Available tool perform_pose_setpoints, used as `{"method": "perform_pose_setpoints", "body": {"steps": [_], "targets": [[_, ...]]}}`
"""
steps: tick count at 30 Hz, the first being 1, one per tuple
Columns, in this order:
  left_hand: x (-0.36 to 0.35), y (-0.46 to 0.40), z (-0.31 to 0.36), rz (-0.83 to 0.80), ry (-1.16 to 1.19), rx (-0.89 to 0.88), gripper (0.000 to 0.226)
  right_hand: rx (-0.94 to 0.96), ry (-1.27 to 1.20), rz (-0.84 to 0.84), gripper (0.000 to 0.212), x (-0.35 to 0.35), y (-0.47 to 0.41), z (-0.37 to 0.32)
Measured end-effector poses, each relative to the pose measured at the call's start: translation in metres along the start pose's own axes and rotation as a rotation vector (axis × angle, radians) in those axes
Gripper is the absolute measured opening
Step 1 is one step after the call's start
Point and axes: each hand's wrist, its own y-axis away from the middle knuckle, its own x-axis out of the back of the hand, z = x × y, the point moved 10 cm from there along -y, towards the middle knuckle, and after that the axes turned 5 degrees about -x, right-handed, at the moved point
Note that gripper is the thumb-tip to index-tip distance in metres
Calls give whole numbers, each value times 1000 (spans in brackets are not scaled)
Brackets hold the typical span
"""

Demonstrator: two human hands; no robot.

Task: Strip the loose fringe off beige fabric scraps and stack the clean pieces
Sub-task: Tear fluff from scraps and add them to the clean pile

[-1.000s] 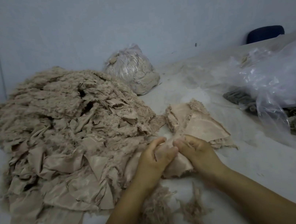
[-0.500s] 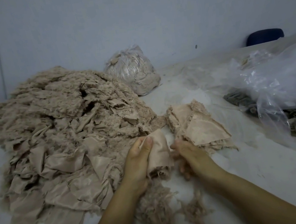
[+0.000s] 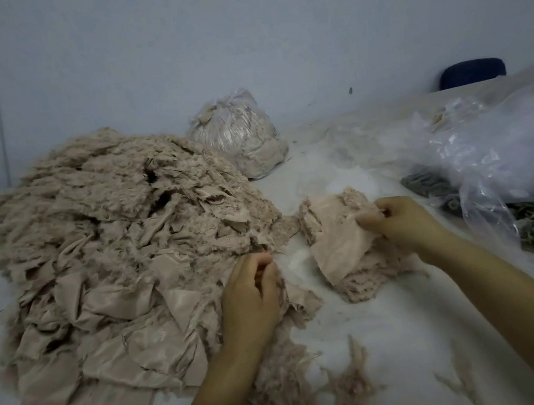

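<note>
A white table (image 3: 398, 328) carries everything. The heap (image 3: 110, 253) of fringed beige scraps covers its left half. Clear plastic (image 3: 493, 147) is bunched at the right, over dark scraps (image 3: 532, 225). A tied bag (image 3: 239, 140) stands behind the heap. The stack (image 3: 337, 243) of clean pieces lies just right of the heap. The left hand (image 3: 251, 294) rests on the heap's near edge, fingers curled; whether it pinches a scrap cannot be told. The right hand (image 3: 400, 224) pinches the stack's top piece. Stripped fringe (image 3: 288, 400) lies nearest.
</note>
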Motion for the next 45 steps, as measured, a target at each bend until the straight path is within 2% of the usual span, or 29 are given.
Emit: {"method": "perform_pose_setpoints", "body": {"steps": [2, 5, 7, 9, 13, 16, 17, 19, 22, 24, 26, 28, 29, 30, 31, 32, 33, 35, 37, 39, 41, 43, 45], "targets": [[1, -2, 4, -16, -150, -70, 14, -25, 116, 44, 37, 9, -8, 11], [-18, 0, -12, -226, -319, -15, 25, -21, 102, 19, 36, 3, -5, 18], [-29, 5, -21, -363, -376, 28, 18, 52, 16, 26, 40, -2, 0, 12], [-36, 9, -19, -432, -373, -6, 9, 127, -82, 46, 36, -3, 5, -4], [-34, 7, -19, -380, -285, 6, 14, 153, -474, -29, 12, -8, 5, -35], [-26, 3, -14, -284, -200, 3, 10, 98, -608, 7, 17, 4, -2, -29], [-22, 2, -11, -244, -162, -4, 9, 73, -560, 27, 15, 7, -3, -20], [-15, 0, -5, -159, -133, -31, 6, 15, -283, 82, 10, 8, -1, 7], [-10, -2, 1, -94, -64, -62, 6, -34, 28, 128, 21, 6, 2, 35], [-18, 1, 2, -185, -10, -78, 11, -3, 149, 148, 23, 4, 4, 33], [-30, 8, 5, -329, 11, -112, 11, 51, 280, 247, 30, 8, 9, 21], [-31, 10, 5, -337, 69, -82, 22, 193, 298, 344, 28, 9, 26, -8], [-26, 7, 1, -272, 137, -19, 26, 259, 236, 306, 21, 0, 36, -21], [-20, 3, -4, -203, 229, 55, 31, 279, 157, 199, 12, -16, 44, -29], [-17, 1, -8, -162, 356, 120, 36, 249, 91, 41, 8, -38, 53, -31], [-16, 0, -10, -151, 500, 163, 40, 196, 54, -108, 13, -61, 62, -31], [-17, 0, -8, -163, 628, 188, 41, 151, 45, -211, 18, -79, 70, -29], [-20, 3, 0, -236, 751, 171, 29, 46, -18, -317, 22, -100, 78, -20], [-24, 7, 6, -328, 791, 139, 21, -146, -193, -413, 32, -115, 85, -8], [-30, 11, 5, -408, 848, 153, 22, -360, -405, -536, 40, -129, 94, 4], [-35, 14, 7, -502, 916, 156, 17, -433, -566, -589, 30, -137, 99, 9], [-39, 16, 14, -591, 986, 147, 13, -365, -607, -554, 14, -134, 95, 8], [-44, 17, 10, -604, 1026, 220, 31, -308, -687, -500, 13, -129, 90, 4]]}}
